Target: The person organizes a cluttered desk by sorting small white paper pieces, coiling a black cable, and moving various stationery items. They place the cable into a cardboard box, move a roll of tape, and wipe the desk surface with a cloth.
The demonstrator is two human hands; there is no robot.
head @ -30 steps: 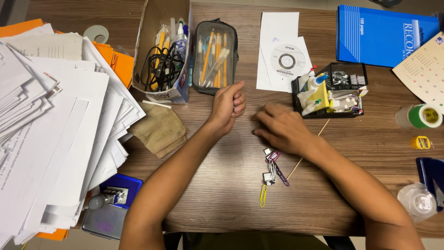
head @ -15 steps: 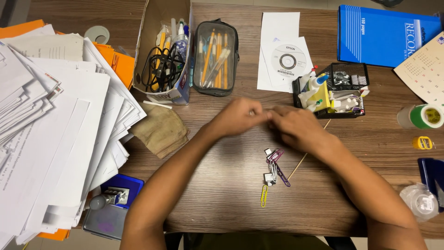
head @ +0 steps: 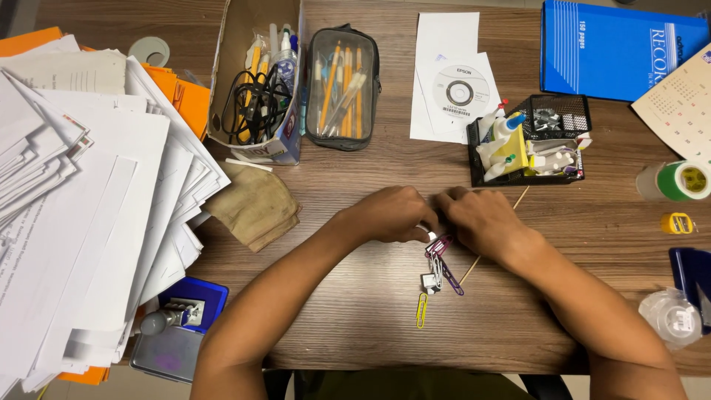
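My left hand [head: 391, 214] and my right hand [head: 482, 219] meet at the middle of the wooden desk [head: 355, 318], fingertips together over the top of a small pile of paper clips [head: 438, 268]. A small white clip [head: 430, 235] shows between the fingertips, pinched by my left hand's curled fingers. My right hand's fingers curl down beside it, touching a purple clip [head: 439, 246]; what they hold is hidden. One yellow paper clip [head: 421, 310] lies apart, nearer to me. A thin wooden stick [head: 474, 263] runs under my right hand.
A big stack of white papers [head: 81, 215] fills the left. A folded tan cloth [head: 255, 206], a cardboard box of cables and pens [head: 255, 96], a clear pencil case [head: 342, 89], a black mesh organiser [head: 566, 118], a blue record book [head: 615, 52] and green tape [head: 685, 181] surround the hands.
Both hands moved from apart to together, then dropped toward me onto the top of the clip pile. The left hand came away from the pencil case.
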